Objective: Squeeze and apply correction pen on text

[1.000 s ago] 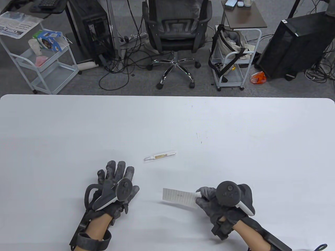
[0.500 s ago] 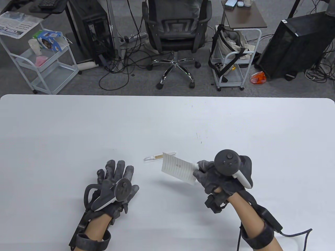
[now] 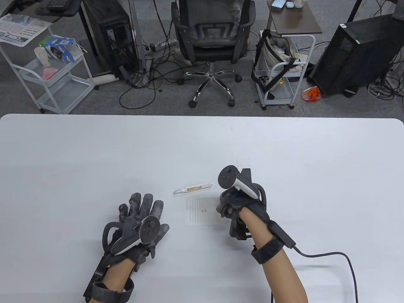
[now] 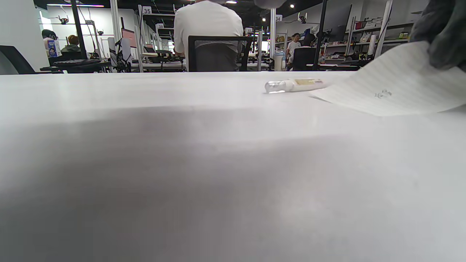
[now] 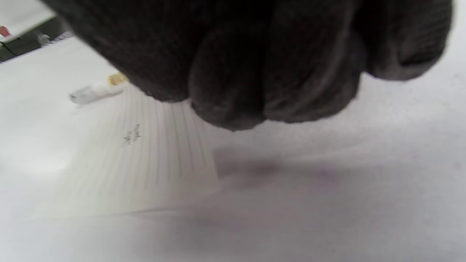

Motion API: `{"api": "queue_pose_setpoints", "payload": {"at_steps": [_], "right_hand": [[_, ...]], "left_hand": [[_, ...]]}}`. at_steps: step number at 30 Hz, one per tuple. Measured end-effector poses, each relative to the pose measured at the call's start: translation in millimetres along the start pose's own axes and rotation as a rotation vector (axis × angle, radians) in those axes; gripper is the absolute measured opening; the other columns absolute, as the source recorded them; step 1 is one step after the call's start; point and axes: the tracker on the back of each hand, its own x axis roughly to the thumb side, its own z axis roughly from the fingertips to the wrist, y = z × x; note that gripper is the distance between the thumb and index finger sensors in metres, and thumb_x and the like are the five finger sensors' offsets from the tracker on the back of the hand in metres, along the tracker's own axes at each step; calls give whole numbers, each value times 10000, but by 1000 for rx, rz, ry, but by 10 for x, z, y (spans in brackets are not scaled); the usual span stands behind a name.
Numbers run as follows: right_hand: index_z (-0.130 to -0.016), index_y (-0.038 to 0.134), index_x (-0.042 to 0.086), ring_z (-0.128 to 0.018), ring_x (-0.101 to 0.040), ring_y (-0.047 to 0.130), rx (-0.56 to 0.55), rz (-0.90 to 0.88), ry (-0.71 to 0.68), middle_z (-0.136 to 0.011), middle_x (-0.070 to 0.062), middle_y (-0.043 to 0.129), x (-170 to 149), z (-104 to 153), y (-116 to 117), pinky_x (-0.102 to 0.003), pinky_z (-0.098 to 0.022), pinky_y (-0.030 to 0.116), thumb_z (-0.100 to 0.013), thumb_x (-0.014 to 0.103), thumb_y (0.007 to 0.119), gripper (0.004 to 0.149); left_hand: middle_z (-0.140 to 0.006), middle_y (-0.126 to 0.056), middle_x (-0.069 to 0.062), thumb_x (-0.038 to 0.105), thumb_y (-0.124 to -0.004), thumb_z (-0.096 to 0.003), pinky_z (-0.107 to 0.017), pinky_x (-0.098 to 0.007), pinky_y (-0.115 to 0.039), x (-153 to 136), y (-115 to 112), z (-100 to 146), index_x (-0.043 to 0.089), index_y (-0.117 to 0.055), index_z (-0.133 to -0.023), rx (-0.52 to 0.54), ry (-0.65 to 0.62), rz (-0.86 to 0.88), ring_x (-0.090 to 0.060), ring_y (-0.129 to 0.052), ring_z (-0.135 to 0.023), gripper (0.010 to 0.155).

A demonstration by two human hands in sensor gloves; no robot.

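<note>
While the right hand (image 3: 232, 205) pinches the lined paper slip (image 3: 203, 210) by its near edge, apparently laying it flat for correcting, the capped correction pen (image 3: 193, 188) lies just beyond it, untouched. Left hand (image 3: 139, 221) rests flat, fingers spread, holding nothing.

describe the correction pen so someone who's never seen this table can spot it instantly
On the white table, look near the middle of the front half, just beyond the lined paper slip that the right hand holds at its edge. The correction pen lies flat there: a slim white tube with a yellow label band and a clear cap, touched by neither hand.
</note>
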Motion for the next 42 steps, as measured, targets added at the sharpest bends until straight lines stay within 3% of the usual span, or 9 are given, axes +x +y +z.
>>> {"api": "queue_pose_setpoints", "payload": {"at_steps": [6, 16, 23, 30, 36, 42], "right_hand": [[-644, 897, 122, -295, -275, 1001, -121, 159, 88, -415, -18, 1027, 57, -11, 118, -504, -395, 843, -367, 392, 902, 387], [-642, 903, 141, -317, -275, 1007, -243, 206, 80, -428, -13, 1035, 72, 50, 167, -501, -405, 843, -355, 413, 923, 395], [-809, 793, 158, -520, -323, 982, -304, 251, 76, -644, -50, 1000, 13, 182, 47, -524, -516, 779, -363, 527, 876, 584], [-961, 626, 176, -821, -403, 829, -549, 275, -17, -950, -114, 815, -121, 632, -172, -565, -652, 676, -391, 584, 779, 718], [-1017, 525, 211, -978, -419, 647, -817, 330, -156, -1096, -117, 632, -379, 1200, -150, -587, -715, 594, -406, 622, 729, 764], [-1044, 455, 231, -1050, -412, 473, -854, 356, -191, -1170, -95, 449, -682, 1432, 68, -602, -753, 500, -413, 666, 663, 794]], "left_hand": [[-1207, -313, -39, 689, -551, -410, -737, -702, -381, 2, -16, -15, 330, -367, -1083, -13, 6, 2, -430, -296, -1124, 785], [-1208, -314, -36, 689, -551, -410, -736, -702, -382, 4, -20, -21, 330, -367, -1083, -22, 8, -2, -431, -297, -1124, 785], [-1208, -315, -37, 689, -551, -410, -737, -702, -382, -2, -19, -25, 330, -366, -1084, -19, 9, 8, -430, -297, -1124, 786], [-1207, -315, -36, 689, -550, -410, -735, -702, -385, 8, -20, -24, 329, -365, -1084, -18, 4, 3, -431, -299, -1123, 786], [-1208, -314, -37, 689, -550, -411, -736, -702, -385, 30, -33, -23, 329, -366, -1083, -22, -2, -7, -431, -298, -1124, 784], [-1210, -308, -27, 690, -549, -411, -743, -697, -386, 35, -67, -50, 336, -362, -1084, -38, 10, 5, -424, -295, -1129, 783]]}}
